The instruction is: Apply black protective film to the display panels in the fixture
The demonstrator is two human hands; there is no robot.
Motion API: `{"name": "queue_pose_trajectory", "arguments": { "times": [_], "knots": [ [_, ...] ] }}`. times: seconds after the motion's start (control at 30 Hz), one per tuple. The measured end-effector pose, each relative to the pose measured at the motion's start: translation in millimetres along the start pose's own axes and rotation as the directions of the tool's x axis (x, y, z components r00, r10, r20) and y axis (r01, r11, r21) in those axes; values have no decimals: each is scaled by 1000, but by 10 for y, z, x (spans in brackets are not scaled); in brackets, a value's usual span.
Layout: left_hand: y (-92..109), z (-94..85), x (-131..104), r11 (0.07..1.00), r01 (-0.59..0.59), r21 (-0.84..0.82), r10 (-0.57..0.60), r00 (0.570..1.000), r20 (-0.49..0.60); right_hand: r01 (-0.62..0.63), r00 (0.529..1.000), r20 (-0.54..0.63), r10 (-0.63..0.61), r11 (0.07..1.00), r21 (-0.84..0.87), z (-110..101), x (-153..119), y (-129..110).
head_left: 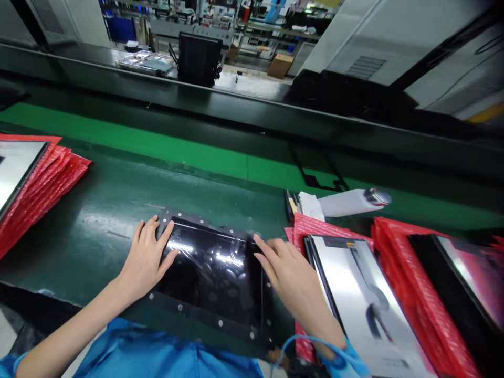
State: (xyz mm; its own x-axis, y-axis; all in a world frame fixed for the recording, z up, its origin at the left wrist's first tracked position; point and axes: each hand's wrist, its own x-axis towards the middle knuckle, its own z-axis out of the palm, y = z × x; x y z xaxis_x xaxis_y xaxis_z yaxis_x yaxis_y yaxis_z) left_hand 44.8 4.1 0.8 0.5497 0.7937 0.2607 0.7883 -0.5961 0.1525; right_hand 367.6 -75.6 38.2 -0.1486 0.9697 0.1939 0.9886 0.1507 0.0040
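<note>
A glossy black display panel [212, 273] lies inside a dark frame [200, 313] dotted with round silver spots, on the green mat in front of me. A film with bubble-like marks seems to cover its face. My left hand [147, 252] rests on the panel's left edge, fingers spread and thumb on the surface. At the upper right corner my right hand [281, 262] touches the panel with its fingertips, the fingers stretched out. Round the right wrist runs a blue wrist strap [338, 352] with a cord.
Right of me, silver-backed panels [354, 294] lie on red bubble-wrap bags [409, 273]. More red bags [51, 184] with a panel are stacked at the left. A white spray bottle [342, 203] lies behind. Past the green conveyor strip [157, 142] stands a black monitor [199, 58].
</note>
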Motion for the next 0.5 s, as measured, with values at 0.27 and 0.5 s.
{"name": "queue_pose_trajectory", "arguments": {
  "times": [0.27,0.5],
  "knots": [
    [158,-6,-326,997,54,-49,-55,998,-27,79,997,-57,-59,888,452,187,530,-500],
    [165,21,-315,991,101,-84,-108,990,-85,-172,980,75,182,603,779,242,695,-395]
  ]
}}
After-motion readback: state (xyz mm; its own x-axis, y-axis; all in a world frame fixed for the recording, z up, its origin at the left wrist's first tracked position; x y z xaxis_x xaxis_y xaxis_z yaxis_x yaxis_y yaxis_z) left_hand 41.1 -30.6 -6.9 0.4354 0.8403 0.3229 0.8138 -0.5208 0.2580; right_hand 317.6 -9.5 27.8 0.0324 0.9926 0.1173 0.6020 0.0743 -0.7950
